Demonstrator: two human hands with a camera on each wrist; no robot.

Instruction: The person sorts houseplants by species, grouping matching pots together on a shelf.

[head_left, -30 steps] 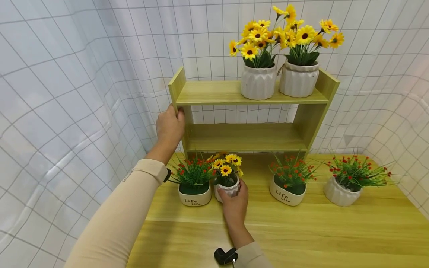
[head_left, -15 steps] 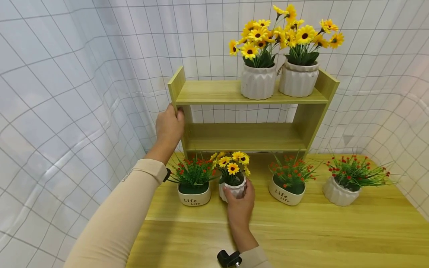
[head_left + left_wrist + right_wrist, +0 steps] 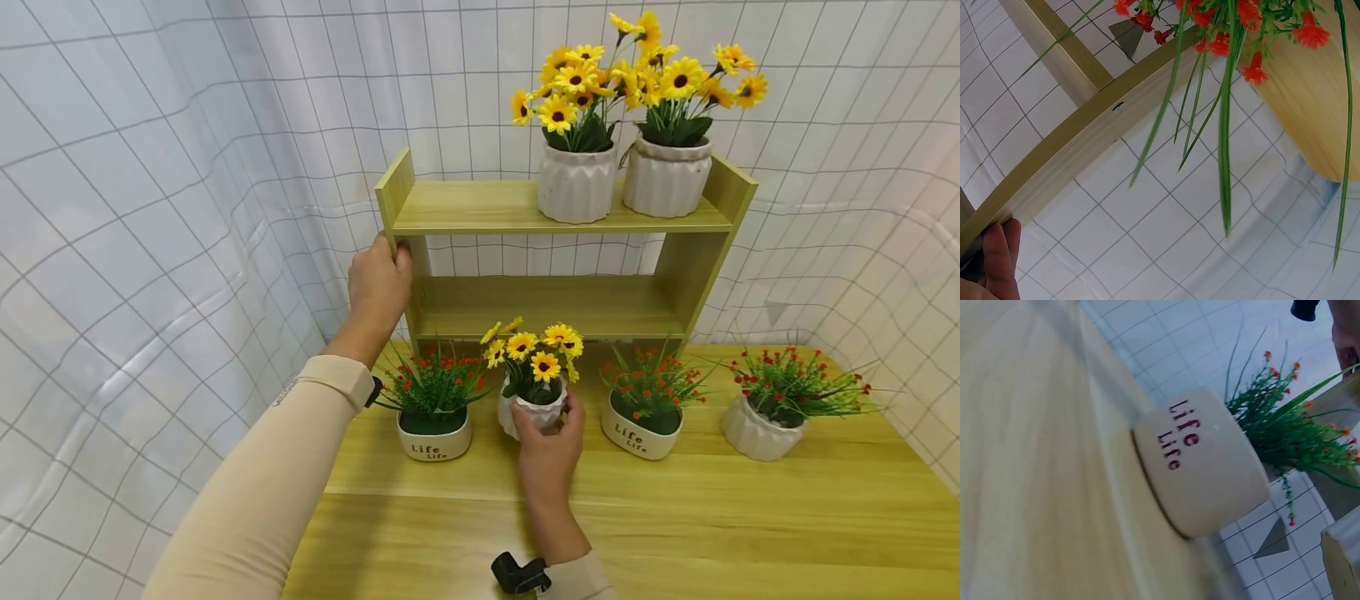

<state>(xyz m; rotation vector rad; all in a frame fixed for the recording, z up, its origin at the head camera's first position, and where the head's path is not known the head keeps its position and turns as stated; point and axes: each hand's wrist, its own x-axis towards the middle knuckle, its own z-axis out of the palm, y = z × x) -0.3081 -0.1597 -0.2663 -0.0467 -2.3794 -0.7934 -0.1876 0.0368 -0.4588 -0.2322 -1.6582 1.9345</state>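
Note:
My right hand (image 3: 551, 458) grips a small white fluted pot (image 3: 542, 410) of yellow sunflowers (image 3: 545, 367). It is held just above the table, in front of the shelf; the right wrist view catches only part of the pot (image 3: 1342, 553) at its edge, underside showing. With my left hand (image 3: 378, 283) I hold the left side panel of a two-tier wooden shelf (image 3: 555, 312), below its top board. In the left wrist view, fingers (image 3: 1000, 256) touch that panel (image 3: 1079, 128). Left of the held pot stands an oval "Life" planter (image 3: 435, 446) with red flowers.
Two larger white pots (image 3: 576, 187) of sunflowers stand on the right of the top board. Another "Life" planter (image 3: 641, 433) and a white fluted pot (image 3: 761, 429), both red-flowered, stand on the table (image 3: 697, 525) to the right. A gridded white curtain (image 3: 150, 208) surrounds everything.
The right hand has moved the sunflower pot rightward, away from the left planter, and raised it off the table. My left hand keeps its hold on the shelf panel.

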